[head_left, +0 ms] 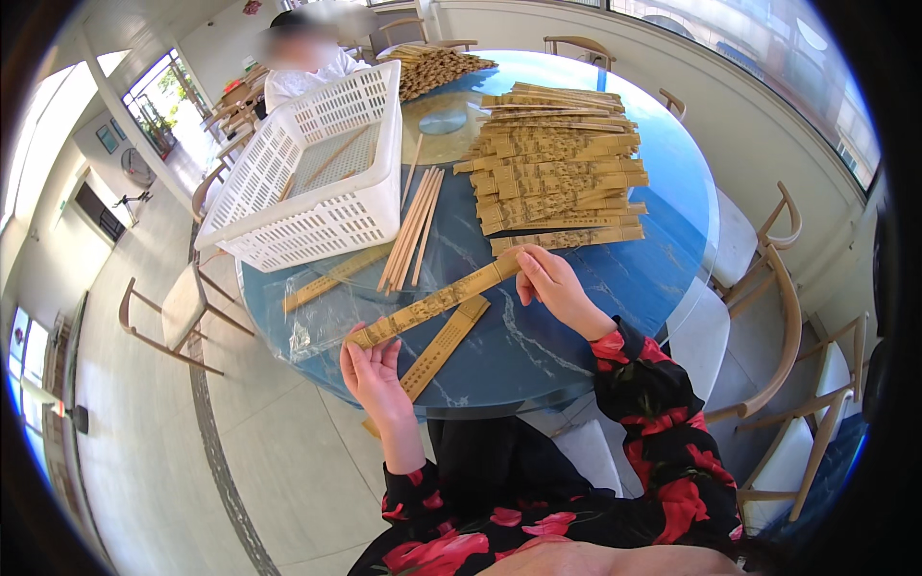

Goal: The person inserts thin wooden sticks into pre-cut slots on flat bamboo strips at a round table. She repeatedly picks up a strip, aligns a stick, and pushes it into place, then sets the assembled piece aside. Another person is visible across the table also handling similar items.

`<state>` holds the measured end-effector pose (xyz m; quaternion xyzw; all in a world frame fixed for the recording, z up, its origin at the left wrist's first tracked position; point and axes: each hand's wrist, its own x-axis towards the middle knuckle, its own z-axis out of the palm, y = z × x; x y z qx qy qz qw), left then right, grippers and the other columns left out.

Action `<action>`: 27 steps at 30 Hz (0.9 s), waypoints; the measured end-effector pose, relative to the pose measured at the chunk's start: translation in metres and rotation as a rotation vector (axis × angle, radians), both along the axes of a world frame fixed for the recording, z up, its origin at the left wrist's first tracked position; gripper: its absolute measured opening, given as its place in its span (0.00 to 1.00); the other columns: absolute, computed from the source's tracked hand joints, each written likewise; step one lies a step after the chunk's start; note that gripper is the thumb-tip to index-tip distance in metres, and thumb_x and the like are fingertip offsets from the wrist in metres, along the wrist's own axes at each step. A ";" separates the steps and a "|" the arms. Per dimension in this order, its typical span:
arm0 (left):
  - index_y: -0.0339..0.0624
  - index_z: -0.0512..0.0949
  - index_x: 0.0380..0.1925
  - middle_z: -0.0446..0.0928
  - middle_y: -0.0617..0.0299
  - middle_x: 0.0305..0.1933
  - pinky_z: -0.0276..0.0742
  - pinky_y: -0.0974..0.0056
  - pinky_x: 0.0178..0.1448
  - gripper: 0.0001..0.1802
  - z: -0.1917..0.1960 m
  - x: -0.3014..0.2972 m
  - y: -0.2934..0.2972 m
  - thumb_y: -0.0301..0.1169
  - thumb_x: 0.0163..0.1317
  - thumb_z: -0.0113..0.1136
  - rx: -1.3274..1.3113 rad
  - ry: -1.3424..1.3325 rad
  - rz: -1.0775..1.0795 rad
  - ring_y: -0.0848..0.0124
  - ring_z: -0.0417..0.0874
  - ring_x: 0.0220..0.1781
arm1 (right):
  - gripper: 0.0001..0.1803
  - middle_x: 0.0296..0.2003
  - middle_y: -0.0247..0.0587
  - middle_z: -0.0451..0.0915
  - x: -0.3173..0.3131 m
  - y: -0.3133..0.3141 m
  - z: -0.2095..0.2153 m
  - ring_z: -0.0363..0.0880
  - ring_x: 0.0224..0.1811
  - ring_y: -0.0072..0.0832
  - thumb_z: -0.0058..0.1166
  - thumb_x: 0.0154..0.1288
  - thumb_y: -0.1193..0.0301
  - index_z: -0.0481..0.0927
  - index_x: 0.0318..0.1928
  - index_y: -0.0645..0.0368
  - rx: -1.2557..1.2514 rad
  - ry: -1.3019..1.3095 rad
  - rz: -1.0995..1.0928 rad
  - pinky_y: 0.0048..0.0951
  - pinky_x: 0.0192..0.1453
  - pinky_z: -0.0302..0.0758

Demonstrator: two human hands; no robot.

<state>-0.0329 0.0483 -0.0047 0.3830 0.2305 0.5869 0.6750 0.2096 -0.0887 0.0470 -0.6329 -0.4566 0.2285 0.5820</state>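
Note:
Between my two hands stretches a long, narrow brown paper chopstick sleeve (437, 302) with dark printing, held slantwise above the table's near edge. My left hand (377, 376) pinches its lower left end, and my right hand (555, 285) pinches the upper right end between thumb and finger. Beneath it another paper sleeve (444, 348) lies on the blue tabletop. Several bare wooden chopsticks (415, 230) lie in a loose bundle beyond my left hand. Whether the held sleeve has chopsticks inside cannot be seen.
A white plastic basket (317, 227) with a few sticks stands at the table's left. A big stack of brown sleeves (567, 178) covers the right side; another pile (437, 69) lies at the back. Clear plastic wrap (317, 322) is near the left edge. A person (305, 62) sits opposite; chairs surround the table.

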 end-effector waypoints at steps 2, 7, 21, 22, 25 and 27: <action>0.35 0.70 0.57 0.80 0.48 0.51 0.82 0.61 0.53 0.20 0.001 0.003 -0.003 0.41 0.77 0.46 -0.007 -0.002 0.004 0.63 0.84 0.49 | 0.22 0.20 0.33 0.75 0.000 0.000 -0.002 0.73 0.23 0.21 0.36 0.81 0.60 0.75 0.58 0.63 0.004 -0.003 0.054 0.23 0.31 0.70; 0.36 0.71 0.54 0.80 0.53 0.46 0.80 0.62 0.51 0.18 -0.006 0.003 0.003 0.40 0.77 0.46 -0.050 -0.055 -0.007 0.64 0.84 0.43 | 0.30 0.28 0.35 0.78 0.001 -0.002 0.006 0.74 0.29 0.22 0.31 0.80 0.53 0.70 0.67 0.62 0.096 0.464 0.355 0.23 0.35 0.68; 0.39 0.72 0.48 0.79 0.60 0.39 0.78 0.65 0.46 0.14 -0.007 0.001 -0.002 0.39 0.77 0.47 -0.001 -0.053 -0.025 0.71 0.81 0.36 | 0.36 0.31 0.35 0.76 0.007 -0.002 0.000 0.71 0.36 0.23 0.31 0.79 0.47 0.65 0.69 0.66 0.150 0.737 0.583 0.24 0.44 0.69; 0.39 0.72 0.47 0.79 0.60 0.39 0.78 0.66 0.45 0.14 -0.007 0.000 -0.002 0.39 0.77 0.47 0.008 -0.050 -0.028 0.71 0.81 0.36 | 0.36 0.31 0.34 0.76 0.007 -0.001 -0.001 0.71 0.36 0.23 0.31 0.79 0.47 0.65 0.69 0.66 0.160 0.725 0.590 0.24 0.44 0.69; 0.40 0.72 0.45 0.79 0.61 0.37 0.78 0.66 0.44 0.14 -0.007 0.002 -0.004 0.39 0.77 0.46 0.023 -0.048 -0.033 0.71 0.81 0.36 | 0.35 0.31 0.33 0.76 0.010 -0.002 -0.002 0.72 0.35 0.22 0.31 0.80 0.48 0.65 0.69 0.66 0.179 0.691 0.590 0.24 0.43 0.69; 0.39 0.72 0.45 0.79 0.60 0.36 0.77 0.66 0.43 0.14 -0.008 0.003 -0.004 0.40 0.78 0.46 0.019 -0.053 -0.019 0.71 0.81 0.35 | 0.34 0.31 0.33 0.76 0.007 -0.003 -0.001 0.72 0.35 0.22 0.32 0.80 0.49 0.66 0.69 0.66 0.181 0.674 0.582 0.23 0.43 0.70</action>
